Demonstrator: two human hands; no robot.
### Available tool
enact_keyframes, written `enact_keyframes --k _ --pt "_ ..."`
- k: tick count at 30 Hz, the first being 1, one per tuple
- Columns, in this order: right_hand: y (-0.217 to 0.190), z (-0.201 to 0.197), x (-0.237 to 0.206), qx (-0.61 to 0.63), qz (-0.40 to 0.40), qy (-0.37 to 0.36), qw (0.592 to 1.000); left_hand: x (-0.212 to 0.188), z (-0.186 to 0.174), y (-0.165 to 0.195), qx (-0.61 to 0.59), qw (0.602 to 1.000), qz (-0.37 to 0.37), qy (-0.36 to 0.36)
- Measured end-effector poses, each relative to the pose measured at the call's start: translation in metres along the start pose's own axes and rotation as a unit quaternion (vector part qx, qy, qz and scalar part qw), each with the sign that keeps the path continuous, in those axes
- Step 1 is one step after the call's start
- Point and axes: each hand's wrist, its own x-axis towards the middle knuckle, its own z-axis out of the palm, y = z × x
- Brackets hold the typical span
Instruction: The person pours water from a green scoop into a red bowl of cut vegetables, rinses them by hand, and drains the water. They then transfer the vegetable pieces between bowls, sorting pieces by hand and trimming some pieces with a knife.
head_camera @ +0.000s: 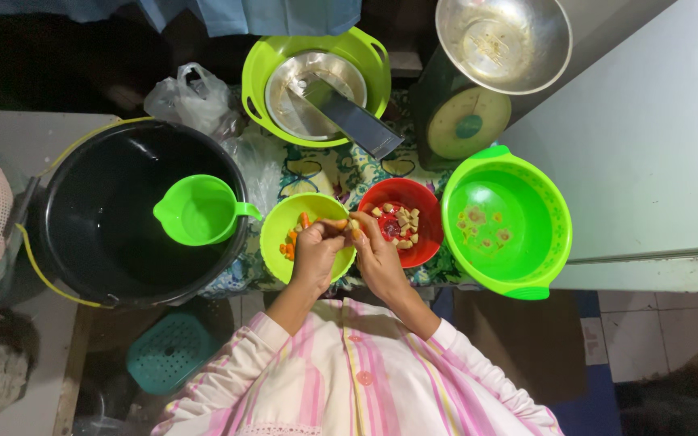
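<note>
Fingers of left hand (314, 252) and right hand (377, 250) pinch a small orange piece (341, 225) together over the yellow-green bowl (280, 222), red bowl (430, 242) just right, both on a floral-clothed table (329, 173) beside a black bucket (107, 234), tiled floor (648, 339) below.

your table's patterned cloth (329, 171) carries a yellow-green bowl (284, 222), a red bowl (423, 242), two green basins (555, 234) (258, 64) and a scale (466, 121).
</note>
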Motion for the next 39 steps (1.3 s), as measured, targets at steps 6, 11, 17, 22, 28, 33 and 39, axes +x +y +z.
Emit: enact_keyframes --k 6,11,17,22,28,33,39 --pt "-0.001 0.003 0.007 -0.068 -0.100 0.047 0.992 -0.007 -0.001 0.002 0.041 0.999 -0.008 -0.015" --pt "-0.002 0.008 0.012 -0.082 -0.100 0.035 0.991 -0.007 -0.008 -0.002 0.046 0.999 -0.014 -0.007" --pt "0.001 0.009 0.018 -0.104 -0.089 0.014 0.990 -0.014 -0.006 -0.006 0.127 0.991 0.020 0.023" --pt "0.007 0.007 0.025 -0.121 -0.053 0.010 0.991 -0.019 0.002 -0.012 0.153 0.987 0.028 0.033" --pt "0.015 0.004 0.031 -0.144 -0.056 0.028 0.988 -0.012 -0.001 -0.013 0.190 0.980 0.060 -0.025" --pt "0.028 -0.001 0.029 -0.122 -0.028 0.013 0.992 -0.009 -0.006 -0.012 0.290 0.951 0.098 -0.050" --pt "0.052 -0.004 0.036 -0.027 0.048 0.015 0.998 -0.008 -0.002 -0.014 0.287 0.950 0.106 -0.068"
